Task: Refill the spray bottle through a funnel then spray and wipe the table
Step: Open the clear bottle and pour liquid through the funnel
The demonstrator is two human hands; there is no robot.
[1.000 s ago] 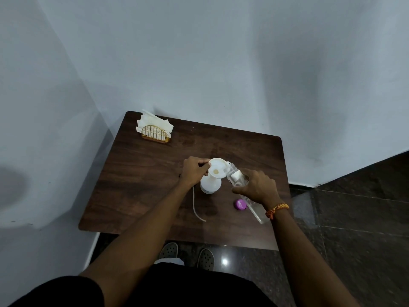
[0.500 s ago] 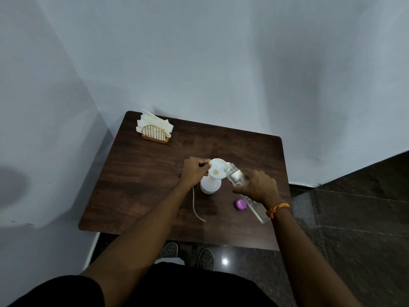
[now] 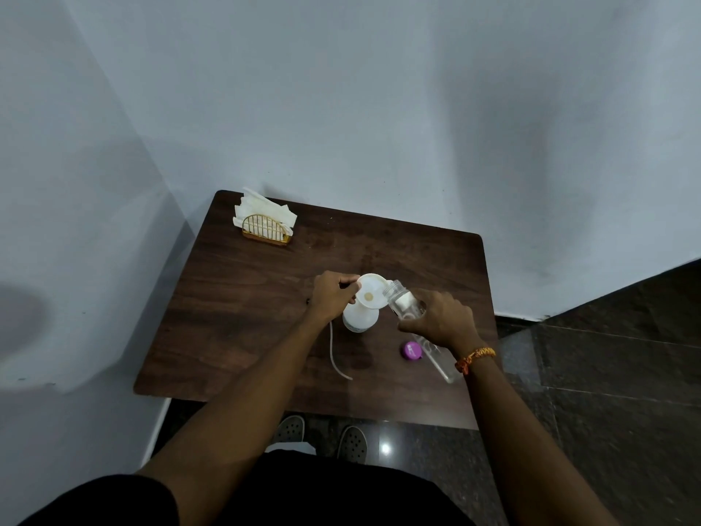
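Observation:
A white spray bottle (image 3: 360, 318) stands upright on the dark wooden table (image 3: 242, 298), with a white funnel (image 3: 373, 296) seated in its neck. My left hand (image 3: 333, 296) pinches the funnel's left rim. My right hand (image 3: 440, 317) grips a clear water bottle (image 3: 403, 302) that is tilted, its open mouth resting over the funnel's right edge. The bottle's purple cap (image 3: 412, 350) lies on the table near my right wrist. A thin white tube (image 3: 335, 358) of the spray head trails on the table below my left hand; the spray head itself is hidden.
A gold wire napkin holder (image 3: 265, 227) with white napkins sits at the table's far left corner. Pale walls close in behind and to the left. Dark tiled floor (image 3: 607, 373) lies to the right. My shoes (image 3: 352, 444) show under the near edge.

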